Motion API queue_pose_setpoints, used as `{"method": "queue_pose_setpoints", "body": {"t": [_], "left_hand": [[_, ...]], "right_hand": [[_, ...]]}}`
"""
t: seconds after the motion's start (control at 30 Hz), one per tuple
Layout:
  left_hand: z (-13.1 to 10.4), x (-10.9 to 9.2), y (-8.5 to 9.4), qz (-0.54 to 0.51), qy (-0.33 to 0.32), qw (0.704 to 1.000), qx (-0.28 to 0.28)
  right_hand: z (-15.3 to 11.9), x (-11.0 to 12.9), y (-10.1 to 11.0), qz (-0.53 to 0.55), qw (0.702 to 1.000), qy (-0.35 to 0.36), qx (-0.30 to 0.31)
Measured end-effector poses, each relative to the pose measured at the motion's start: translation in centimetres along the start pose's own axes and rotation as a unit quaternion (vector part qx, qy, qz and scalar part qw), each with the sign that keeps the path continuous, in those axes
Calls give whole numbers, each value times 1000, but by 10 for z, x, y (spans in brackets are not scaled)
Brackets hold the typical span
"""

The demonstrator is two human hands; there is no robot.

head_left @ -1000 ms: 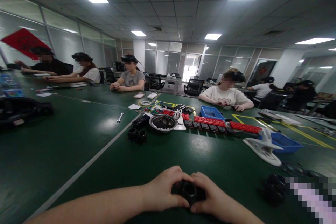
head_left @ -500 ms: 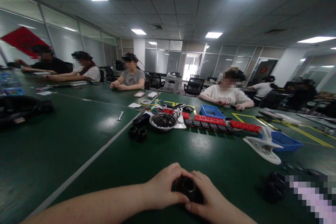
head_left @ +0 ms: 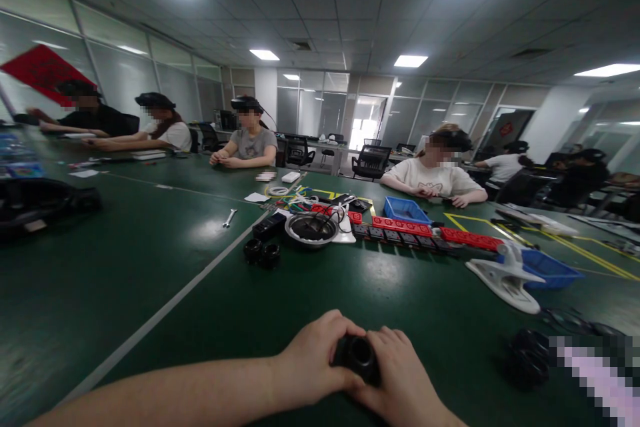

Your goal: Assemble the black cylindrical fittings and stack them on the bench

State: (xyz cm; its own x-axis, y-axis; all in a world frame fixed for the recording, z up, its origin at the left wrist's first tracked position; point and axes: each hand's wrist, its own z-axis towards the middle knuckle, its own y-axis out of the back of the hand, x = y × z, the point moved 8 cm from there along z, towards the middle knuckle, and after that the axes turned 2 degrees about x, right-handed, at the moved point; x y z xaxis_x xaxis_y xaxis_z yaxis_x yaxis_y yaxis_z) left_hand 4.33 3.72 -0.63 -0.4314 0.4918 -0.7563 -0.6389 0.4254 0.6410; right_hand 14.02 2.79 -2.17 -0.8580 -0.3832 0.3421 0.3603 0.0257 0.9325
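Between my two hands, close to the table's near edge, is a black part with a round hole (head_left: 359,355) facing up. My left hand (head_left: 317,357) wraps its left side, thumb in front and fingers behind. My right hand (head_left: 400,373) closes round the right side. The two hands nearly meet at the front and back, so much of the part is hidden and its exact kind does not show. Further off on the green table (head_left: 310,293) stand black ring-shaped parts (head_left: 263,252). Another dark rounded object (head_left: 527,357) lies to the right of my hands.
A metal bowl (head_left: 311,230), red strips (head_left: 403,225), a blue tray (head_left: 406,209), a white clamp-like base (head_left: 505,283) and a second blue tray (head_left: 555,268) lie ahead. A wrench (head_left: 229,218) is at left. Several people sit across the table, one person (head_left: 433,173) opposite.
My hands have shifted slightly on the black part, and the right fingers sit a little further round it. The part has tilted a bit. The view has moved slightly.
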Motion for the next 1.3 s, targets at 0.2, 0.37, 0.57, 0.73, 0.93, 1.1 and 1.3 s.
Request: {"method": "queue_pose_setpoints", "body": {"t": [0.2,0.37,0.57,0.73,0.93,1.1,1.3], "left_hand": [[1,-2,2,0,-48,999,9],[1,-3,-1,-13,-99,993,67],[1,-1,-2,-40,-102,991,78],[1,-3,-1,-4,-80,995,51],[3,1,2,24,-5,1000,5],[5,4,0,6,-15,1000,16],[4,-2,-1,-22,-88,995,48]], "right_hand": [[-1,6,5,46,999,17,17],[-4,4,7,179,976,61,107],[-3,-6,7,183,973,28,136],[1,-8,2,146,983,-7,110],[-1,2,7,21,999,-29,13],[-1,3,9,15,1000,-8,4],[1,-1,8,133,981,69,120]]}}
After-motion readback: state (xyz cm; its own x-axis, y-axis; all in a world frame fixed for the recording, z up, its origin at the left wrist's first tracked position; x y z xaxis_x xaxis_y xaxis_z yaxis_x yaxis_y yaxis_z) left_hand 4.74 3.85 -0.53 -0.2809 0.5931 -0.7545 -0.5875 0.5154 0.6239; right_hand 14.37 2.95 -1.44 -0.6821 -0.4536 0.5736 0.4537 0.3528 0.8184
